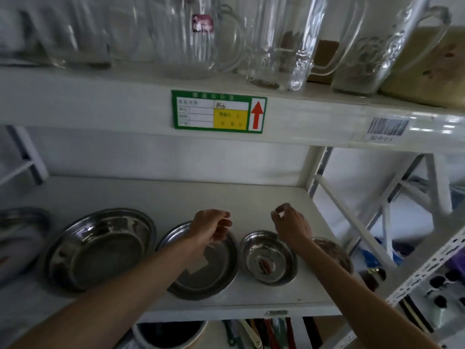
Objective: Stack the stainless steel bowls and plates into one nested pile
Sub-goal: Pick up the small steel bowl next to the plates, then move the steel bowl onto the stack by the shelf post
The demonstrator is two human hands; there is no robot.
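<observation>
On the white shelf (176, 195) several steel pieces lie side by side. A large steel bowl (98, 248) is at the left, a flat steel plate (211, 270) in the middle, a small steel bowl (269, 258) to its right. Another small steel bowl (334, 250) shows partly behind my right forearm. A further steel dish (20, 235) is cut off at the far left. My left hand (211, 227) hovers over the plate's far rim, fingers loosely curled, holding nothing. My right hand (292, 222) hovers above the small bowl's far edge, fingers apart and empty.
The shelf above (125, 107) hangs low, carrying glass pitchers (271, 41) and a green price label (219, 112). A white upright post (317, 172) and diagonal braces stand at the right. Utensils and a round container (168, 336) sit on the level below.
</observation>
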